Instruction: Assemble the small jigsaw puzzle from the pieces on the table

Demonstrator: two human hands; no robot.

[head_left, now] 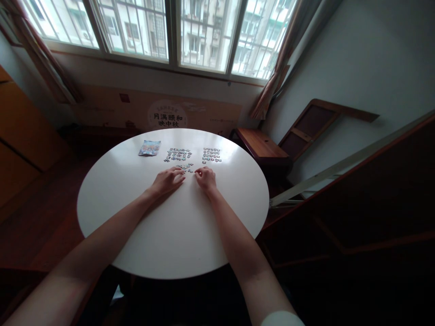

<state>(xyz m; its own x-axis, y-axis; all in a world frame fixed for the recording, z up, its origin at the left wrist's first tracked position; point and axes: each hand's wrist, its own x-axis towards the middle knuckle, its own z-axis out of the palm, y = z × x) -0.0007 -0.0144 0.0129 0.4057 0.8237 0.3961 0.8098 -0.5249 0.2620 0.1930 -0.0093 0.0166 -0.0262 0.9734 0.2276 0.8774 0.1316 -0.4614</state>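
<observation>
On the white round table, my left hand rests with its fingers stretched and slightly apart, just beside a small loose cluster of jigsaw pieces. My right hand is to the right of that cluster, thumb and finger pinched together. Whatever may be between those fingertips is too small to make out. Beyond my hands, jigsaw pieces lie in rows in two groups, a left group and a right group. A small colourful picture sheet or packet lies left of them.
A wooden stool or bench stands past the table's right far edge, near a folded wooden chair against the wall. Behind the table, a printed cardboard panel stands under the barred windows. A wooden cabinet is at left.
</observation>
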